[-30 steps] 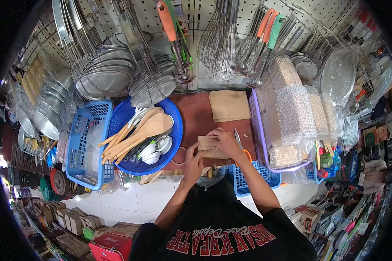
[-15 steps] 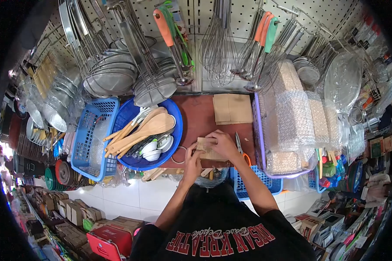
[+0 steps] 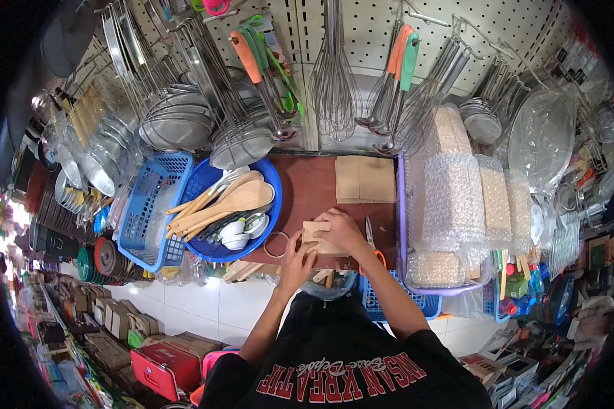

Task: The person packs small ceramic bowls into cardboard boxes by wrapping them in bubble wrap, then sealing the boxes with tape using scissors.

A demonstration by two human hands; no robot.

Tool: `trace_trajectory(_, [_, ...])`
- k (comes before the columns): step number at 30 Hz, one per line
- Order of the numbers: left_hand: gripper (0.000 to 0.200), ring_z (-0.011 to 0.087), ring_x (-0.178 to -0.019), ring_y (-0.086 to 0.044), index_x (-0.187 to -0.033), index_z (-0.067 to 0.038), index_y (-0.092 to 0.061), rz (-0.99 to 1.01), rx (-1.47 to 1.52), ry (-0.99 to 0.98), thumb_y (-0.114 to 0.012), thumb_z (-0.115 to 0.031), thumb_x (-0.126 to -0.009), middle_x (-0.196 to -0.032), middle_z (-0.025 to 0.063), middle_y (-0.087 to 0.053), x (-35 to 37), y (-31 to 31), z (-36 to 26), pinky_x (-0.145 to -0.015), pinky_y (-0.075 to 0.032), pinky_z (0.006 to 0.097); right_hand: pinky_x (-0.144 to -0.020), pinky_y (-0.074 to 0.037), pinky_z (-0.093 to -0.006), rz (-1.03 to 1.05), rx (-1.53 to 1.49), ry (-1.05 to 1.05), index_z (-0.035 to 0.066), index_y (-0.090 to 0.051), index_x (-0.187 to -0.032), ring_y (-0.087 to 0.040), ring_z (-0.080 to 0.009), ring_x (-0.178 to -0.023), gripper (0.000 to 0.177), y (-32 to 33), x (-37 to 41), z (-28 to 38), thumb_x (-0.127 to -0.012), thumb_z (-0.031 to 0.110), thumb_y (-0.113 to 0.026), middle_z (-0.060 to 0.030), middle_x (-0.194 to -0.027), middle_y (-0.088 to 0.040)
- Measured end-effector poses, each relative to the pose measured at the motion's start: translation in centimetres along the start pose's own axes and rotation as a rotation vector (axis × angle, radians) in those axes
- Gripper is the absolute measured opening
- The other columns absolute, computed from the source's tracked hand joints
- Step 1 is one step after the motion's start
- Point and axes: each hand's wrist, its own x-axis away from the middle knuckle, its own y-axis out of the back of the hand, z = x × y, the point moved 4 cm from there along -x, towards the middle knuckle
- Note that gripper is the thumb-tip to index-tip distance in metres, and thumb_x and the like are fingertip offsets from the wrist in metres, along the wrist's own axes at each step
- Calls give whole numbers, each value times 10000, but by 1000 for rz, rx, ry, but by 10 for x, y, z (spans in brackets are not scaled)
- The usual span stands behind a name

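Observation:
A small piece of brown cardboard (image 3: 315, 227) lies at the front of the red-brown tabletop (image 3: 307, 184), between my two hands. My left hand (image 3: 296, 262) grips its left side, with thumb and fingers closed on the edge. From the upper right, my right hand (image 3: 341, 233) bends its fingers over the card and presses on it. Part of the card is hidden under the fingers. Beyond my hands, more flat brown cardboard pieces (image 3: 365, 178) rest on the table. Scissors with orange handles (image 3: 370, 232) lie just right of my right hand, partly covered by my forearm.
On the left stand a round blue basket (image 3: 274, 225) with wooden spoons (image 3: 242, 199) and a light-blue basket (image 3: 129, 235). A purple-rimmed basket (image 3: 402, 204) of bubble-wrapped packs is on the right. Whisks (image 3: 334, 102), ladles and strainers hang above. A tape-like ring (image 3: 267, 247) lies left of my hands.
The camera view has shifted slightly. My hands stay on the cardboard, with small changes in finger position; the right fingers sit a little lower and further left on it.

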Motion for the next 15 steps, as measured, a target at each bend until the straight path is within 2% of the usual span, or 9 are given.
trace_trajectory(5, [217,412,-1310,-469,-1123,-59,-691,-18,39,-11,-654,-67,-909,-1421,223,-461,5,-5,5,-1088,-399,474,-810,-528,-438,-45,-89,2,55,-706,-1012,-657,-366,-921,289,-12,0,-18,-782,203,-796,-138,-1002,-668])
trace_trajectory(11, [205,404,-1339,-440,-1109,-55,-700,-52,84,101,-635,-52,-914,-1431,230,-449,4,-8,1,-1109,-373,462,-813,-527,-438,-27,-48,-2,53,-712,-1006,-660,-360,-931,280,2,4,2,-794,219,-788,-131,-1002,-671])
trace_trajectory(15, [213,400,-1346,-433,-1125,-62,-695,-33,77,70,-629,-60,-923,-1437,223,-440,7,-9,7,-1109,-370,459,-823,-528,-432,-27,-80,-23,59,-717,-1013,-663,-353,-941,286,-11,2,-17,-790,223,-790,-126,-1004,-672])
